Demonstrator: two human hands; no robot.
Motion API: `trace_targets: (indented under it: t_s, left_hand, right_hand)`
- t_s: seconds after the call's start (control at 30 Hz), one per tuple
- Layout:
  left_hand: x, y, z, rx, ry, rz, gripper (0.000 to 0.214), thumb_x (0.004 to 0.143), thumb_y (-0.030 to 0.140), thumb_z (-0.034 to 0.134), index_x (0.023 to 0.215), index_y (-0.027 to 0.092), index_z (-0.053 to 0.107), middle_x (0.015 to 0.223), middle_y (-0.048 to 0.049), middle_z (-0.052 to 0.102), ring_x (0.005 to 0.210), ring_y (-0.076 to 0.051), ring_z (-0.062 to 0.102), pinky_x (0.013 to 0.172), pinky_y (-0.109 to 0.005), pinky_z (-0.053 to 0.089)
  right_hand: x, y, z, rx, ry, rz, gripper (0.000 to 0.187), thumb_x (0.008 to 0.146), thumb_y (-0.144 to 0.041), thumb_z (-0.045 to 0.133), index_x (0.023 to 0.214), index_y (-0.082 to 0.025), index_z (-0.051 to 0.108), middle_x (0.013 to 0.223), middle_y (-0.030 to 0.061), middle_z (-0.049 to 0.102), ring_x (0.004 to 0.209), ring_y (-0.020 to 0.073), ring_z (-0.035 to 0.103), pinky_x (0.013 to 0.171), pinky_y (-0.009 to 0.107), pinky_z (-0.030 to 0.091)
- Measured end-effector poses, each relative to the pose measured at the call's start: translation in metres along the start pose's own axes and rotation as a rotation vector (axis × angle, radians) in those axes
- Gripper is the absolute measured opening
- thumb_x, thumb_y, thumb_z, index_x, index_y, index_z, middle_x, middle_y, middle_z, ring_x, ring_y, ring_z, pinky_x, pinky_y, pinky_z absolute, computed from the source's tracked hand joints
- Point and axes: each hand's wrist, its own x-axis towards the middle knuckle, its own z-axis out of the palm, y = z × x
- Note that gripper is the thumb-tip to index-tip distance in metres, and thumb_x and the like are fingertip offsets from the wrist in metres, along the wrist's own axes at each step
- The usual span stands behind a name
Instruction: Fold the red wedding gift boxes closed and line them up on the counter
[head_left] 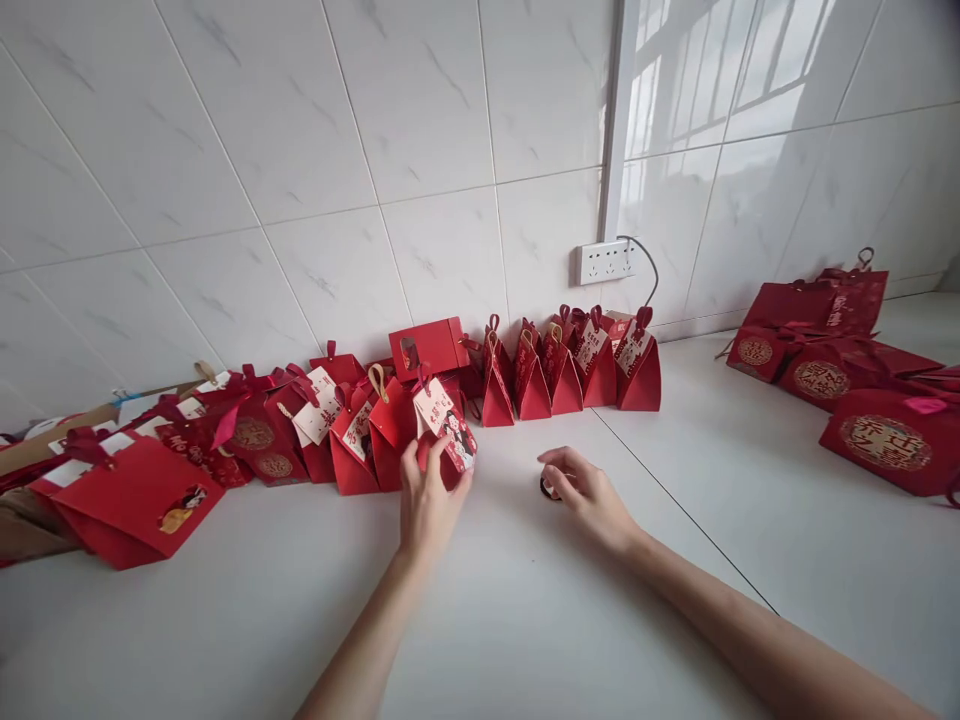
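Observation:
My left hand (pixel 435 492) has its fingers round a small red gift box (pixel 461 452) with cartoon figures on its face. A cream printed tag (pixel 432 402) hangs at the top of this box from a dark red ribbon loop. To the right, my right hand (pixel 589 490) is low over the white tabletop, its fingers curled in. A small black ring-like thing (pixel 550 490) shows under its thumb and fingertips, partly hidden by them. Just left of my left hand stands a red triangular gift box (pixel 394 425) with a tan loop.
Several upright red boxes (pixel 598 375) line the tiled wall. More red boxes and bags (pixel 146 495) crowd the left side, and dark red bags with gold emblems (pixel 889 440) lie at the right. A socket strip (pixel 606 263) with a cable is on the wall.

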Motion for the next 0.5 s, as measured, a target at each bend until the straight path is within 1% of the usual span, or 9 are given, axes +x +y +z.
trace_targets:
  t_s: [0.07,0.13,0.2,0.27,0.3,0.37,0.4,0.43,0.5]
  left_hand:
    - [0.002,0.012,-0.008,-0.135,0.082,-0.031,0.039,0.078,0.027,0.065,0.115,0.022,0.055,0.123,-0.0136,0.045,0.117,-0.031,0.052,0.087,-0.043,0.054]
    - [0.000,0.026,-0.016,-0.393,0.110,-0.072,0.034,0.078,0.025,0.063,0.110,0.023,0.052,0.121,-0.0114,0.047,0.112,-0.027,0.055,0.086,-0.039,0.054]
    - [-0.008,0.039,-0.021,-0.686,0.027,-0.094,0.031,0.083,0.027,0.058,0.111,0.025,0.046,0.116,-0.0090,0.051,0.103,-0.022,0.058,0.083,-0.035,0.054]
    - [-0.020,0.047,-0.024,-0.897,-0.098,-0.057,0.028,0.087,0.027,0.051,0.113,0.026,0.041,0.113,-0.0074,0.052,0.097,-0.019,0.060,0.080,-0.032,0.054]
    - [-0.027,0.050,-0.024,-0.953,-0.153,-0.011,0.027,0.089,0.026,0.048,0.114,0.027,0.039,0.113,-0.0075,0.052,0.096,-0.018,0.059,0.079,-0.032,0.054]
    - [-0.038,0.051,-0.025,-0.978,-0.246,0.115,0.028,0.089,0.023,0.047,0.116,0.027,0.038,0.119,-0.0089,0.047,0.102,-0.019,0.057,0.082,-0.033,0.053]
    - [-0.042,0.051,-0.025,-0.972,-0.284,0.171,0.030,0.088,0.022,0.047,0.117,0.027,0.038,0.121,-0.0096,0.045,0.105,-0.020,0.055,0.084,-0.034,0.053]
    - [-0.046,0.051,-0.025,-0.965,-0.307,0.210,0.032,0.088,0.020,0.048,0.118,0.026,0.037,0.123,-0.0100,0.043,0.108,-0.021,0.053,0.085,-0.035,0.053]
    - [-0.048,0.051,-0.026,-0.976,-0.308,0.241,0.036,0.087,0.019,0.049,0.120,0.026,0.037,0.124,-0.0100,0.041,0.111,-0.021,0.051,0.087,-0.034,0.052]
  right_hand:
    - [0.000,0.002,-0.004,0.064,0.028,-0.008,0.045,0.087,-0.057,0.044,0.113,-0.021,0.045,0.101,0.0091,0.056,0.086,0.0203,0.059,0.073,0.038,0.053]
    - [0.002,0.002,-0.007,0.118,0.062,-0.010,0.052,0.085,-0.061,0.046,0.121,-0.024,0.037,0.116,0.0120,0.051,0.102,0.0226,0.057,0.084,0.043,0.052]
    - [0.003,0.002,-0.010,0.171,0.086,0.006,0.056,0.084,-0.064,0.046,0.124,-0.026,0.034,0.126,0.0134,0.046,0.116,0.0243,0.052,0.094,0.046,0.047]
    - [0.002,0.000,-0.013,0.234,0.078,0.004,0.061,0.083,-0.066,0.045,0.128,-0.027,0.030,0.133,0.0140,0.043,0.121,0.0250,0.049,0.096,0.046,0.046]
    - [0.001,-0.001,-0.014,0.262,0.053,-0.004,0.063,0.082,-0.066,0.046,0.129,-0.028,0.029,0.134,0.0138,0.044,0.119,0.0251,0.050,0.094,0.045,0.047]
    - [-0.002,-0.005,-0.017,0.298,-0.012,-0.014,0.062,0.079,-0.067,0.049,0.125,-0.027,0.037,0.125,0.0116,0.052,0.106,0.0245,0.057,0.087,0.042,0.050]
    - [-0.004,-0.008,-0.018,0.303,-0.036,-0.007,0.058,0.077,-0.069,0.049,0.114,-0.025,0.046,0.115,0.0097,0.058,0.096,0.0235,0.059,0.081,0.039,0.052]
    - [-0.005,-0.011,-0.019,0.303,-0.047,0.016,0.054,0.075,-0.071,0.049,0.099,-0.023,0.053,0.101,0.0075,0.062,0.086,0.0220,0.059,0.075,0.037,0.052]
    - [-0.009,-0.018,-0.019,0.302,-0.037,0.091,0.055,0.073,-0.076,0.046,0.071,-0.021,0.051,0.076,0.0037,0.059,0.069,0.0184,0.054,0.061,0.032,0.050]
